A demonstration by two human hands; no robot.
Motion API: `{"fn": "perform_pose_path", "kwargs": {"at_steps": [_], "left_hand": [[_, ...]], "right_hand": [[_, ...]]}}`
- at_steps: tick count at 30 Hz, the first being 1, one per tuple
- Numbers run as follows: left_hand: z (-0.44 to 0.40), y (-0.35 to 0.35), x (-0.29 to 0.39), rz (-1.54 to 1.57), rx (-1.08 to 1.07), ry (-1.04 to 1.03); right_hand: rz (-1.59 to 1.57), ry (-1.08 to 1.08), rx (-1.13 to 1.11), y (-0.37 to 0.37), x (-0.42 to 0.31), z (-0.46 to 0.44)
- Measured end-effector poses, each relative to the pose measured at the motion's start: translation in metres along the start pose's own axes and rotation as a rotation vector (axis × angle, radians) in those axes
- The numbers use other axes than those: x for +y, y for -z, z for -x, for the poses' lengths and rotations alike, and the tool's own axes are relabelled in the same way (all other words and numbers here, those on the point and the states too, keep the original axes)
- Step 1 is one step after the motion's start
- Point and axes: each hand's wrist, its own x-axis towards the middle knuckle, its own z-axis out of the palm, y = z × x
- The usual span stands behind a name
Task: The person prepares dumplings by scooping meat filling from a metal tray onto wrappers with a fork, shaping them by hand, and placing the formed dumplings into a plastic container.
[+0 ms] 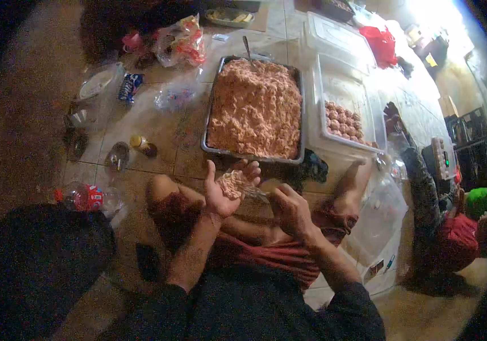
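Note:
My left hand [223, 196] is palm up with its fingers spread, holding a lump of raw minced meat mixture [231, 185] in the palm. My right hand [290, 210] is closed around the handle of a metal fork [253, 191]. The fork's head touches the lump at the right side of the palm. Just beyond my hands lies a large dark tray [253, 156], heaped with the same pinkish meat mixture [255, 111]. A metal utensil [247, 48] stands in the mixture at the tray's far edge; its lower end is buried.
A clear plastic container [350, 67] right of the tray holds rows of meatballs [343, 121]. A small yellow-capped jar [141, 143], a blue packet [131, 87] and a plastic bottle [87, 196] lie to the left. Another person in red [458, 238] sits at the right.

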Motion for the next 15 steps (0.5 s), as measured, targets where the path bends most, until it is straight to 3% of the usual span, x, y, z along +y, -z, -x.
{"fn": "perform_pose_path", "kwargs": {"at_steps": [1, 5, 7, 11, 13, 15], "left_hand": [[-0.001, 0.001, 0.003, -0.001, -0.002, -0.011], [0.001, -0.004, -0.003, -0.040, -0.080, 0.120], [-0.001, -0.007, -0.005, -0.039, -0.083, 0.165], [0.000, 0.003, -0.001, -0.049, -0.095, 0.129], [0.001, 0.002, -0.005, -0.088, -0.120, 0.154], [0.001, -0.003, -0.001, -0.091, -0.039, 0.110]], "right_hand": [[-0.060, 0.003, 0.081, 0.005, -0.009, -0.005], [-0.035, 0.106, 0.001, -0.010, 0.028, 0.003], [0.162, -0.043, -0.161, 0.001, 0.014, -0.008], [0.139, -0.020, -0.071, 0.007, 0.006, -0.010], [0.212, 0.095, -0.073, -0.002, 0.021, -0.013], [0.153, 0.054, -0.040, 0.009, 0.021, -0.009]]}}
